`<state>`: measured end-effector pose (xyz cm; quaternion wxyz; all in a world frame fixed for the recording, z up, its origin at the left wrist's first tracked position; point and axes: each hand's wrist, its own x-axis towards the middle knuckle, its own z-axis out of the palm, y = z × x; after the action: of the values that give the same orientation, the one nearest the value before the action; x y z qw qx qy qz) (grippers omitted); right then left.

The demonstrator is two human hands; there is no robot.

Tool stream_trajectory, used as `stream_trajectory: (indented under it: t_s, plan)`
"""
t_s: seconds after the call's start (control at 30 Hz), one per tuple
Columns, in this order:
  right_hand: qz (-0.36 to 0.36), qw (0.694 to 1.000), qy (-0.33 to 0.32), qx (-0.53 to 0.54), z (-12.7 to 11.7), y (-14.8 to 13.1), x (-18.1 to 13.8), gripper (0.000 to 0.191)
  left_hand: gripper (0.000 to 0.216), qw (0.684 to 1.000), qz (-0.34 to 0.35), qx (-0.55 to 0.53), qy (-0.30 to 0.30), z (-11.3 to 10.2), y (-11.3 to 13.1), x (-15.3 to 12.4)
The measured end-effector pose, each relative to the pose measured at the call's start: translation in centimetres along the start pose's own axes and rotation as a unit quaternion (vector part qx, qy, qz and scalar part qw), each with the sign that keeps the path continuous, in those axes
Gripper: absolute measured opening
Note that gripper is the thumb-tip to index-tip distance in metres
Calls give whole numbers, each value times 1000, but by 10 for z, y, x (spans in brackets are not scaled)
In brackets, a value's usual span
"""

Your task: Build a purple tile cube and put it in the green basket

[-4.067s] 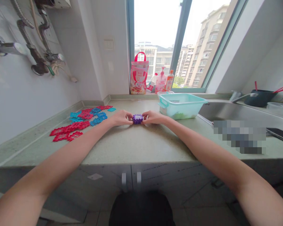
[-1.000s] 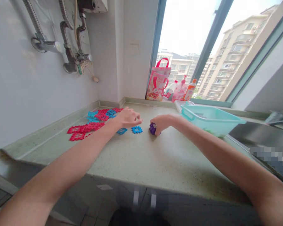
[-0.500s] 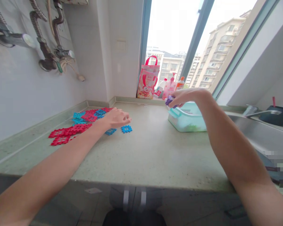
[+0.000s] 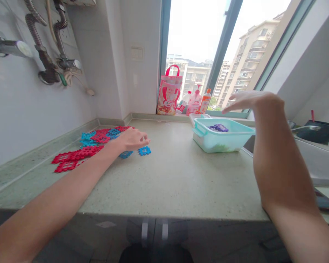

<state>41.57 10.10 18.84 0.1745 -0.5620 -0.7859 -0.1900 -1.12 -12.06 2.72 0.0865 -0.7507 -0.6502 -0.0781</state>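
My left hand [image 4: 133, 139] rests over the left side of the counter, its fingers loosely bent and apart, with some fingertips hidden. Beside it lie a blue lattice-shaped plastic building piece [image 4: 144, 151] and another blue piece [image 4: 125, 155], partly under the hand. Behind and left of the wrist are stacked red pieces [image 4: 67, 157] and light blue pieces [image 4: 88, 138]. On the right, my right hand [image 4: 244, 100] hovers above a turquoise plastic box [image 4: 220, 140], fingers stretched out and holding nothing. Purple pieces [image 4: 218, 127] lie inside the box.
A pink-handled bag [image 4: 168, 95], a pink pump bottle [image 4: 194, 102] and an orange-capped bottle [image 4: 205, 101] stand at the window. To the right is a sink [image 4: 315, 157] with a faucet. Pipes [image 4: 48, 65] hang on the left wall.
My right hand has let go of the purple pieces, which now lie in the box, and has moved right and up. My left hand has hardly moved.
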Motion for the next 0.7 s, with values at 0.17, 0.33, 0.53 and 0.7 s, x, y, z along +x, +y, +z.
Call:
stream_trajectory:
  t_s: [0.17, 0.33, 0.53, 0.7]
  plan:
    - [-115, 991, -34, 56, -53, 0, -31, 98, 50, 1000, -1, 19, -9, -2, 2, 0]
    - [-246, 961, -72, 101, 8, -44, -100, 74, 53, 1000, 1, 23, -4, -5, 9, -3]
    - [-235, 969, 8, 73, 88, -75, -127, 46, 57, 999, 7, 48, -1, -6, 15, -5]
    - [-205, 977, -33, 49, 90, -89, -100, 50, 58, 998, 11, 66, 6, -7, 11, -4]
